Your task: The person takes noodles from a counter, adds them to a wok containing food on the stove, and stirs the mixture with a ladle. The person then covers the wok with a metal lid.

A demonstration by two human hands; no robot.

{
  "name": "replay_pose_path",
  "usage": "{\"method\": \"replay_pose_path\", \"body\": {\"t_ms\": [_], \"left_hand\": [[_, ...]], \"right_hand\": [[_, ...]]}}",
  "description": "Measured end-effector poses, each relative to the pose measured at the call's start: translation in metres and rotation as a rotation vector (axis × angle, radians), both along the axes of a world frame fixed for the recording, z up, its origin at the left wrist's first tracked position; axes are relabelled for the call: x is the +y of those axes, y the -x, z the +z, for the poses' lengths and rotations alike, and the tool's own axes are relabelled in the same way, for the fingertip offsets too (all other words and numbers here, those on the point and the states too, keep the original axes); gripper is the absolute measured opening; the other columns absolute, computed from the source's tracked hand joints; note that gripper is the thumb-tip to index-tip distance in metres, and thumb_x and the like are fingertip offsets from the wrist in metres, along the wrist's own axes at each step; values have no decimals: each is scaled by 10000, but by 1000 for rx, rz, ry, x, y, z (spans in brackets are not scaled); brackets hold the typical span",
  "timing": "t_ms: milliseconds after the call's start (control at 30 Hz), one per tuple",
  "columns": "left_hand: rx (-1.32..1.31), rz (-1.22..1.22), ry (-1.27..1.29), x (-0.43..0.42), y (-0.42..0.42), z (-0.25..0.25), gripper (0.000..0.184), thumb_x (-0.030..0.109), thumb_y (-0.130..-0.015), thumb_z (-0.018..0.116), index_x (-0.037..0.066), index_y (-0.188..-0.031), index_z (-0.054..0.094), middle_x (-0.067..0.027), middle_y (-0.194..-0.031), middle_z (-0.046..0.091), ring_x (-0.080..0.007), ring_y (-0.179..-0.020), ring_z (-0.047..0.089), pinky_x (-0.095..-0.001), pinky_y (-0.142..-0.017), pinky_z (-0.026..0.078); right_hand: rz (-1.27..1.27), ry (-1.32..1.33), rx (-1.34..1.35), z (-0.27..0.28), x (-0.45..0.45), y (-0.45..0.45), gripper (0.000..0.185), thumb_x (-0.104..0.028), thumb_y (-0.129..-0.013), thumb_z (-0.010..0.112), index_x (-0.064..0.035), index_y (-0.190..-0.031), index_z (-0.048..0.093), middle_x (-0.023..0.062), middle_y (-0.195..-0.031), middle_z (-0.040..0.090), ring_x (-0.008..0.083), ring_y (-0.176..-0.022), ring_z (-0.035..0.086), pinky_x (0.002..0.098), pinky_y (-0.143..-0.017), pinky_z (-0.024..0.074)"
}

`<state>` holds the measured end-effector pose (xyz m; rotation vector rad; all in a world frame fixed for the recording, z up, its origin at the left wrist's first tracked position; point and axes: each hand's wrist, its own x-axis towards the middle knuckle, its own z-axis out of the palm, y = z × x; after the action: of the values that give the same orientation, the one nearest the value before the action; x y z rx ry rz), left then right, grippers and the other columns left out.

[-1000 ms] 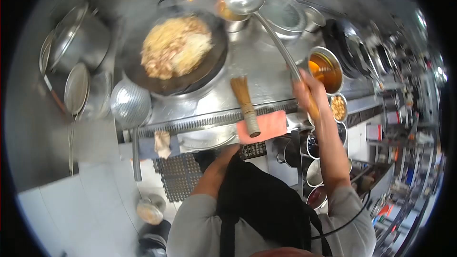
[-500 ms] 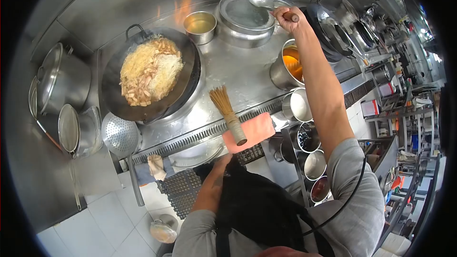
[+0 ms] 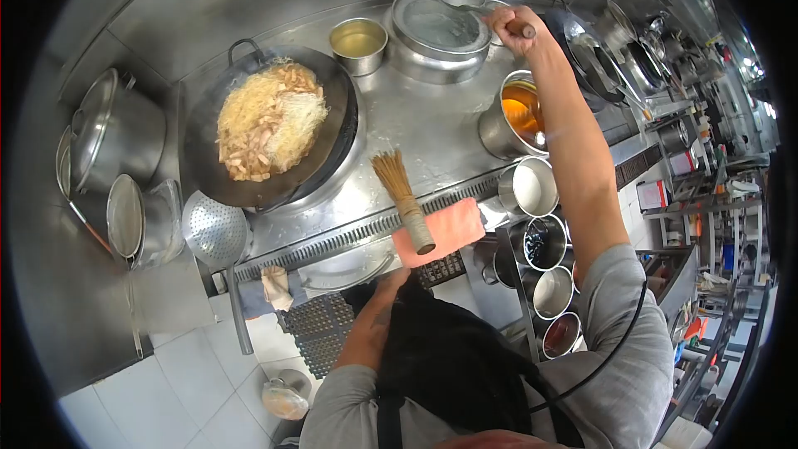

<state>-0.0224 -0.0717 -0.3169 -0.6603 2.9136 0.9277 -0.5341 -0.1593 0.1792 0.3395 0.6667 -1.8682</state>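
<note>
Currently, right hand: a ladle is gripped near the wide pot, its wood-ended handle wrapped by tightly curled fingers.
Left hand: it is held low at the front edge, just below the pink cloth; its fingers are hidden, so whether they are spread or pinching cannot be told.
Wok: noodles with chopped pieces are heaped inside, well apart from the ladle.
Spill risk: the pot of orange liquid is partly covered by the right forearm and could be knocked if the elbow were dropped.
Scorch risk: the noodles might be caught on the metal if left unturned over heat (no flame can be seen).
Edge risk: the brush, laid partly across the cloth, could be tipped off by a bump from the apron.
In the way: between ladle and wok, the wide pot and the pot of yellow liquid are set.
Around: a perforated skimmer and a large pot are placed leftward.
</note>
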Motion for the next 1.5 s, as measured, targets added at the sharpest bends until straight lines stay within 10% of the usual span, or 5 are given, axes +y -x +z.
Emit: {"method": "replay_pose_path", "body": {"t_ms": [433, 800, 1033, 1267, 1500], "left_hand": [[49, 39, 7, 4, 14, 2, 273, 155, -892, 552, 19, -1090, 683, -211, -1136, 668, -379, -1046, 642, -545, -923, 504], [84, 83, -16, 12, 9, 3, 266, 171, -893, 554, 19, -1066, 686, -218, -1117, 671, -389, -1041, 642, -552, -931, 493], [134, 140, -108, 3, 10, -4, 270, 200, -903, 547, 13, -1046, 682, -222, -1091, 676, -396, -1032, 644, -547, -938, 484], [140, -25, -447, -8, -51, 190, 199, 233, -912, 622, 50, -890, 696, -147, -912, 690, -347, -844, 675, -455, -812, 530], [578, 418, 681, -194, -28, 358, 257, 205, -839, 740, 57, -1044, 694, -113, -1011, 650, -309, -970, 584, -473, -914, 402]], "right_hand": [[563, 86, 1, -15, 38, -156, 358, -181, -1071, 397, 54, -1339, 421, -5, -738, 460, 55, -504, 461, 177, -379, 412], [734, -709, 2040, -51, 49, -282, 551, -203, -969, 576, -20, -1461, 409, 224, -715, 638, 329, -583, 647, 429, -590, 500], [688, -812, 1789, -57, 64, -308, 538, -162, -961, 589, -73, -1468, 433, 174, -607, 588, 330, -571, 633, 435, -607, 480], [576, -704, 1703, -65, 41, -277, 515, -185, -954, 597, -57, -1440, 484, 200, -864, 700, 347, -763, 698, 418, -738, 533], [463, -643, 1942, -104, -93, -322, 413, -150, -900, 600, 29, -1271, 582, 317, -1071, 666, 466, -1052, 640, 511, -942, 511]]}}
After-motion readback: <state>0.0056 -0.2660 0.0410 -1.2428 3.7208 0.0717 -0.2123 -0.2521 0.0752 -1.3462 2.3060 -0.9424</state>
